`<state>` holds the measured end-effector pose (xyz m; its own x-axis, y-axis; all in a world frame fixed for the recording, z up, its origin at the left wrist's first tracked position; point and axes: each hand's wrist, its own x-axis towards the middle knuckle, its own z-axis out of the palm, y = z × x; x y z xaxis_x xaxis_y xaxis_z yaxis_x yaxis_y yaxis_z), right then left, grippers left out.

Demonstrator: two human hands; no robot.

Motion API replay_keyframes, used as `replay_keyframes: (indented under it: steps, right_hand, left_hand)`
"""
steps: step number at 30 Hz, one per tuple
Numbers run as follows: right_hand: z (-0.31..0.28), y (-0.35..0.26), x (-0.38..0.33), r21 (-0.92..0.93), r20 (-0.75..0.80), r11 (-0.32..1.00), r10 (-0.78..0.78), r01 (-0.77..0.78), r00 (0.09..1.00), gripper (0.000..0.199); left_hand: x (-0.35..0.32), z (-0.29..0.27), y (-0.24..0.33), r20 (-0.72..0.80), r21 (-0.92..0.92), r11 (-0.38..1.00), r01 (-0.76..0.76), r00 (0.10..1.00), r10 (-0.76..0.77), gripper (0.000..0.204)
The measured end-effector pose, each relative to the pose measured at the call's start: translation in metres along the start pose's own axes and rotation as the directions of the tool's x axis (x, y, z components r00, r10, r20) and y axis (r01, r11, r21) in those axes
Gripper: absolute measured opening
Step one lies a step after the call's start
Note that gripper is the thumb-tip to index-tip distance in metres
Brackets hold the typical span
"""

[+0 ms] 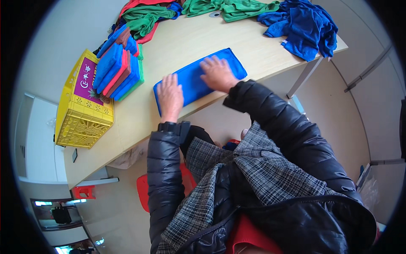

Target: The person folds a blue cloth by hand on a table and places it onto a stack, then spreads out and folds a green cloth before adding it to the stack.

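A folded blue towel [193, 78] lies flat as a long rectangle near the front edge of the wooden table [177, 40]. My left hand [170, 95] rests on its left end, palm down with fingers stretched out. Over the towel's right half lies my right hand [218, 73], also flat, its fingers extended and slightly blurred. Neither hand grips the cloth. To the left of the towel stands a stack of folded towels [120, 70] in blue, red, brown and green.
A yellow plastic crate [82, 110] stands at the table's left, touching the stack. Loose green cloths [243, 9] and crumpled blue cloths [306, 27] lie along the far side. A small dark flat object [75, 155] sits at the left edge. Below is a red stool [144, 192].
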<state>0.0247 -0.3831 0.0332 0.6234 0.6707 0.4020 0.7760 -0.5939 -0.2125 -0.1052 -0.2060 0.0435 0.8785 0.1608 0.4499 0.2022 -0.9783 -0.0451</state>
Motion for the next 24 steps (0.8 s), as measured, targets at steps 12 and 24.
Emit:
replay_keyframes:
  steps: [12, 24]
  right_hand:
    - [0.003, 0.022, -0.041, -0.054, -0.175, 0.999, -0.001, -0.008, 0.985, 0.043]
    - [-0.022, 0.097, -0.068, -0.094, -0.148, 0.964, 0.232, -0.247, 0.961, 0.046]
  left_hand:
    - [-0.002, 0.039, 0.001, 0.248, -0.125, 0.988, 0.096, 0.967, -0.062, 0.058]
    - [-0.004, 0.043, -0.004, 0.256, -0.125, 0.988, 0.092, 0.965, -0.058, 0.061]
